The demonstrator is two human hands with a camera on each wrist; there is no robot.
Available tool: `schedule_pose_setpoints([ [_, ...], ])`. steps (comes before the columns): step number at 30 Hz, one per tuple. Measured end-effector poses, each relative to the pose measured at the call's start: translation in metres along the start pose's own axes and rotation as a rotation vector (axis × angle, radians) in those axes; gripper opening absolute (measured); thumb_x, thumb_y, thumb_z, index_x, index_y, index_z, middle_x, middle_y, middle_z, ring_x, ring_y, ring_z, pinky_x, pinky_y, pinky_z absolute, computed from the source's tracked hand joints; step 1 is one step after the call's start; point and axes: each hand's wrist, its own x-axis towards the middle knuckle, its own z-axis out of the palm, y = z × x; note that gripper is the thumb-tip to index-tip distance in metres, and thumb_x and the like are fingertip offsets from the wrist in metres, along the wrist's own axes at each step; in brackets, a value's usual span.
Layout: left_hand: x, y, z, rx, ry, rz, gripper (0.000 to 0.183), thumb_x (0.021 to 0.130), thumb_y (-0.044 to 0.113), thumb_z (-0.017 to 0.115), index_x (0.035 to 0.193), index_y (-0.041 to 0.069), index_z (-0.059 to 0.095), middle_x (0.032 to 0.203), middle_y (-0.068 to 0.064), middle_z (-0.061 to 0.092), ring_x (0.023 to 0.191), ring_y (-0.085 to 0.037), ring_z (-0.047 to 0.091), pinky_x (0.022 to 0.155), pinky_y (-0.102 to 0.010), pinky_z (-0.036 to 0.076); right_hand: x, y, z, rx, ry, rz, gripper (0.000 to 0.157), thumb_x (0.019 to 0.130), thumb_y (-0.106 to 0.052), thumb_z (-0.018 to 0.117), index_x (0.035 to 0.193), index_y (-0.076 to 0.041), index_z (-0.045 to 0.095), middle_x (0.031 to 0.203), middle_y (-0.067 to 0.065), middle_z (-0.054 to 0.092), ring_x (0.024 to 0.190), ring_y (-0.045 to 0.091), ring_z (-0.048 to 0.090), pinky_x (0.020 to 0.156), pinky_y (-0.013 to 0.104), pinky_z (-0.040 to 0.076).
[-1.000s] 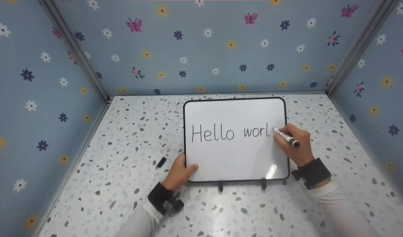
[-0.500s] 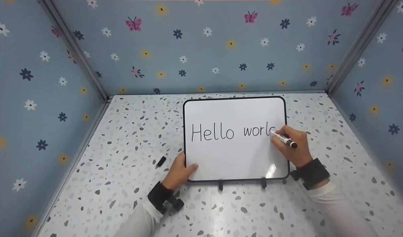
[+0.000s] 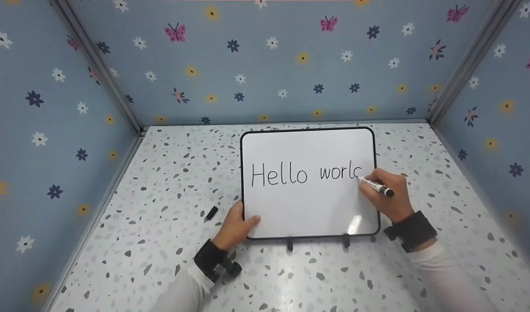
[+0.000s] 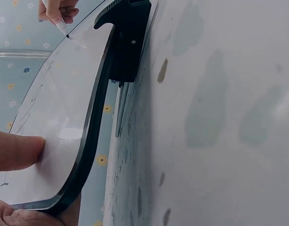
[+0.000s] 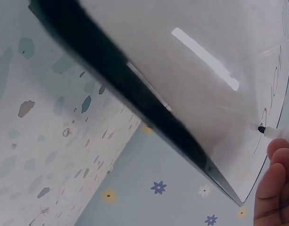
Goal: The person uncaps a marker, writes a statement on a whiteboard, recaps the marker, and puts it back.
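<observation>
A whiteboard (image 3: pixel 308 208) with a black rim leans on a stand, lettered "Hello worl" plus a curved, c-like stroke in thin black lines. At its lower left corner my left hand (image 3: pixel 235 227) grips the rim, thumb on the white face and fingers behind. My right hand (image 3: pixel 388 195) pinches a white marker (image 3: pixel 378 187) with a black end near the board's right edge. In the right wrist view the marker's dark tip (image 5: pixel 261 129) is at the writing surface beside the letters. A small black marker cap (image 3: pixel 211 213) lies left of my left hand.
Two black stand feet (image 3: pixel 290 243) stick out below the board's lower rim. The speckled table (image 3: pixel 160 173) is bounded by flower-patterned panels (image 3: pixel 273 60) at the back and both sides. Black straps (image 3: pixel 210 260) circle both wrists.
A curved stroke has appeared right of the "l". The right hand with the marker shifted left, then slightly right and down. The left hand, board and cap stay put.
</observation>
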Motion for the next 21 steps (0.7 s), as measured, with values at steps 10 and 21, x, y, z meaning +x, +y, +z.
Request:
schedule_pose_setpoints([
  [10, -0.0013, 0.0006, 0.0006, -0.014, 0.004, 0.045, 0.050, 0.097, 0.002, 0.068, 0.143, -0.011, 0.053, 0.137, -0.027, 0.067, 0.128, -0.039, 0.066, 0.116, -0.058, 0.051, 0.0019, 0.0030, -0.0039, 0.010, 0.030, 0.023, 0.012, 0.072, 0.006, 0.070, 0.067, -0.004, 0.066, 0.053, 0.003, 0.062, 0.049, 0.001, 0.042, 0.046, 0.017, 0.034],
  [21, 0.0006, -0.0012, 0.0003, 0.005, -0.009, 0.023, 0.053, 0.098, 0.004, 0.067, 0.147, -0.011, 0.051, 0.143, -0.029, 0.064, 0.135, -0.041, 0.063, 0.121, -0.057, 0.048, 0.0028, 0.0030, -0.0052, -0.005, 0.024, 0.037, 0.012, 0.072, 0.006, 0.071, 0.068, -0.004, 0.066, 0.053, 0.003, 0.060, 0.050, 0.002, 0.042, 0.047, 0.016, 0.034],
])
